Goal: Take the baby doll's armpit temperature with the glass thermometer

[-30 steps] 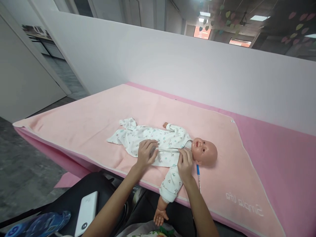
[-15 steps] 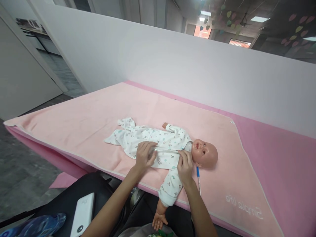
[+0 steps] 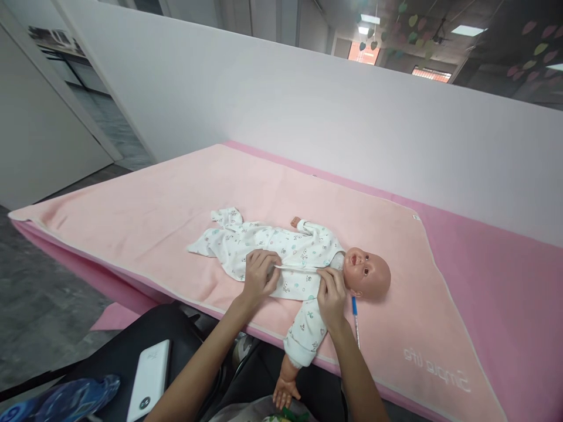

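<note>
A baby doll [image 3: 367,272] lies on its back, its head to the right, on a pale pink mat [image 3: 153,187]. It wears a white printed romper [image 3: 303,284]. My left hand [image 3: 260,272] pinches the edge of the romper's front opening near the doll's waist. Close to the doll's neck, my right hand [image 3: 331,293] grips the same edge, and the cloth runs taut between the two hands. One doll arm hangs over the mat's near edge. Beside the doll's head lies a thin thermometer-like stick [image 3: 355,310] with a blue end, partly behind my right forearm.
A white power bank [image 3: 149,378] and a blue plastic bottle [image 3: 65,398] rest on a black chair [image 3: 132,334] at the lower left. Behind the pink-covered table stands a white partition [image 3: 285,111] with glass above it.
My left thumb and fingers have closed together on the romper's edge, which now looks straighter between my hands. The whole view has shifted slightly.
</note>
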Demonstrator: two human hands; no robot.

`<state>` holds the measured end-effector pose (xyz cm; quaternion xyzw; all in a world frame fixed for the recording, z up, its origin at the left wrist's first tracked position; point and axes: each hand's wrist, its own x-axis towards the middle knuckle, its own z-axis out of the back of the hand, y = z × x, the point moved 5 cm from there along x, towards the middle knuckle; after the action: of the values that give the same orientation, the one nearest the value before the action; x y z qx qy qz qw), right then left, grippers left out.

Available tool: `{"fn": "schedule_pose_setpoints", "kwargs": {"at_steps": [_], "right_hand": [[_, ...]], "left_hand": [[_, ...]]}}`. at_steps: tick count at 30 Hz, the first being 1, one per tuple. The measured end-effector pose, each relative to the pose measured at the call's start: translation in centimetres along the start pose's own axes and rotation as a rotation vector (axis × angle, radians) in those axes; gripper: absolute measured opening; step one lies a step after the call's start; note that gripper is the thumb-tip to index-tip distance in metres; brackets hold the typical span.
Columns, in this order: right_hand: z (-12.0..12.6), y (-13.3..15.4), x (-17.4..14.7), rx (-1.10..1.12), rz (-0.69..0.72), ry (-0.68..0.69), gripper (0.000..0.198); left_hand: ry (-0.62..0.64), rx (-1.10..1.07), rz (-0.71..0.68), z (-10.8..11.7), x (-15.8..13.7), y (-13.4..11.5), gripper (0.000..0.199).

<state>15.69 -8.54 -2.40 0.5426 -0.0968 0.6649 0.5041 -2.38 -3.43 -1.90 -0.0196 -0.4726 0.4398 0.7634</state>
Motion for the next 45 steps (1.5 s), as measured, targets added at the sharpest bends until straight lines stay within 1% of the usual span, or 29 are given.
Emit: {"fn": "schedule_pose_setpoints", "kwargs": {"at_steps": [4,6,10,12,17,23,26,30,32,34,36,38,40,42,44,45], "right_hand": [[-0.1,-0.1,-0.1,0.002,0.003,0.006,0.026],[-0.1,-0.1,-0.2,0.001,0.001,0.010,0.026],[-0.1,-0.1,-0.2,-0.002,-0.010,0.008,0.025],[-0.1,-0.1,-0.2,0.004,-0.018,0.011,0.023],[-0.2,-0.1,-0.2,0.037,-0.039,0.021,0.020],[-0.2,-0.2,-0.3,0.032,-0.051,0.030,0.020],[-0.3,-0.3,-0.2,0.041,-0.060,0.037,0.020],[0.0,0.1,-0.1,0.054,-0.119,0.035,0.019],[0.8,0.8,-0.5,0.025,-0.137,0.035,0.019],[2.2,1.8,-1.6,-0.031,-0.125,0.042,0.019],[4.0,2.6,-3.5,-0.089,-0.098,0.056,0.019],[6.0,2.9,-5.9,-0.148,-0.088,0.071,0.019],[8.2,2.6,-8.2,-0.215,-0.082,0.050,0.018],[10.2,2.0,-10.1,-0.294,-0.074,0.007,0.016],[11.6,1.1,-11.2,-0.384,-0.075,-0.019,0.013],[12.0,0.6,-11.5,-0.428,-0.090,-0.011,0.011]], "left_hand": [[-0.019,0.014,-0.006,0.2,0.0,0.0,0.009],[-0.043,0.043,-0.031,0.4,0.0,-0.2,0.010],[-0.052,0.138,-0.121,0.3,0.0,-0.9,0.024],[-0.060,0.182,-0.137,0.1,-0.1,-1.2,0.021],[-0.155,0.222,-0.143,0.2,-0.2,-1.2,0.009],[-0.225,0.166,-0.145,0.8,-0.3,-1.0,0.011],[-0.229,0.163,-0.152,0.8,-0.2,-1.0,0.012],[-0.199,0.175,-0.129,0.8,-0.2,-1.1,0.012],[-0.155,0.168,-0.105,0.9,-0.5,-1.0,0.010],[-0.108,0.153,-0.088,1.0,-0.8,-0.9,0.009],[-0.045,0.137,-0.080,1.3,-0.9,-0.7,0.008],[0.044,0.124,-0.075,1.5,-0.7,-0.4,0.010],[0.131,0.122,-0.060,1.9,0.0,0.0,0.012],[0.190,0.127,-0.040,2.1,1.1,0.2,0.015],[0.210,0.126,-0.024,2.1,2.7,-0.3,0.021],[0.203,0.113,-0.021,1.9,3.7,-0.8,0.023]]}}
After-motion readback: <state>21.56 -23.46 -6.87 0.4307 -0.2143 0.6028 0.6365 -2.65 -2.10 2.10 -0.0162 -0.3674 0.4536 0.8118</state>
